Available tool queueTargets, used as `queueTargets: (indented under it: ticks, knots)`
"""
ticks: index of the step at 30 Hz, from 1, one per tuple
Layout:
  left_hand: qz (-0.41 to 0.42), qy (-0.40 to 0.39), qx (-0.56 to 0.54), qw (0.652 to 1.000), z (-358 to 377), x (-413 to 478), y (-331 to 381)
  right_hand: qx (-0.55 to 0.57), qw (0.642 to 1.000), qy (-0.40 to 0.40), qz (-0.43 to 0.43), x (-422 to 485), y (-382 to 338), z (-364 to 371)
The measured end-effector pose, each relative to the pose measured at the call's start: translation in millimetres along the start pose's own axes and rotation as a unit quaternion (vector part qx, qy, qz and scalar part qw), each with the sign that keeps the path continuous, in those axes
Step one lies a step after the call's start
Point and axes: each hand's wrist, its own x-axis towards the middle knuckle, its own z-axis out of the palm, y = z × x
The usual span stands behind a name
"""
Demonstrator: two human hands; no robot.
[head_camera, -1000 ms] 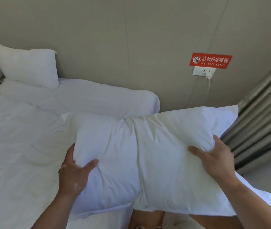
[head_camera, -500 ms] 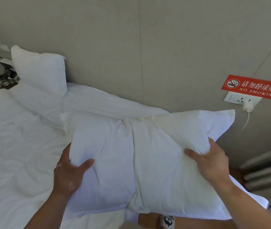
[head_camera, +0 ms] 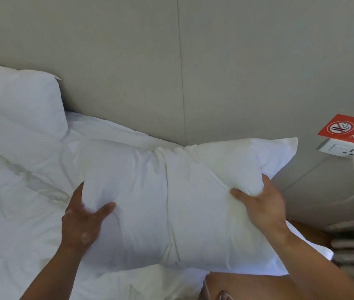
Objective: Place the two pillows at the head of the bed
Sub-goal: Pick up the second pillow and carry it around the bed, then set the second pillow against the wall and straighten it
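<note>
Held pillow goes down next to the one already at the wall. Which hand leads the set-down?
Left, probably. The left hand grips the held pillow on the end nearer the placed pillow and the open bedding beside it. The right hand holds the far end, by the wall socket.

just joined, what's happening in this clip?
A person is making a bed. Both hands grip one white pillow: the left hand at its left end, the right hand near its right corner, holding it over the white bedding close to the wall. The second pillow already leans against the wall at the far left. A no-smoking sign and a socket are on the wall to the right.
</note>
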Motion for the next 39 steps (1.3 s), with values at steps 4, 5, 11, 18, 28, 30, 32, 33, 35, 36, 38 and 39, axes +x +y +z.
queueTargets:
  ticks: [4,5,11,18,28,30,32,33,35,36,38,39]
  knots:
    - [-0.003,-0.038,-0.013,0.999,13.7,80.9,-3.5,0.003,0.999,0.015,0.029,37.1,-17.6,41.4]
    - [-0.004,-0.046,-0.017,0.999,18.5,102.9,-7.4,0.005,0.999,0.017,0.039,45.9,-20.5,52.2]
    - [0.005,-0.096,0.008,0.995,57.9,215.9,-23.0,0.009,0.994,0.043,0.103,90.0,-9.2,120.9]
    - [0.038,-0.126,0.08,0.988,99.3,281.0,-34.8,0.018,0.988,0.046,0.146,126.9,19.6,170.0]
    - [-0.12,-0.223,0.193,0.948,135.6,340.1,-82.0,-0.193,0.951,-0.035,0.24,165.2,70.1,179.2]
    - [-0.086,-0.209,0.277,0.934,146.1,352.5,-68.1,-0.269,0.944,-0.031,0.19,174.3,59.0,176.2]
    - [0.007,-0.212,0.362,0.908,159.6,362.8,-45.7,-0.307,0.947,-0.038,0.093,188.7,41.0,175.6]
    - [0.062,-0.224,0.384,0.894,168.3,367.7,-31.7,-0.325,0.943,-0.056,0.044,199.2,31.8,177.4]
    - [0.149,-0.275,0.396,0.863,189.1,379.8,-7.0,-0.355,0.927,-0.119,-0.02,227.4,15.1,182.5]
    - [0.179,-0.306,0.401,0.845,199.2,386.7,4.7,-0.36,0.919,-0.156,-0.035,242.1,7.0,186.1]
    - [0.217,-0.359,0.425,0.802,218.2,402.9,21.3,-0.369,0.901,-0.222,-0.055,271.9,-4.5,194.9]
    - [0.22,-0.379,0.438,0.785,226.2,410.8,27.9,-0.38,0.889,-0.247,-0.064,285.7,-10.2,200.0]
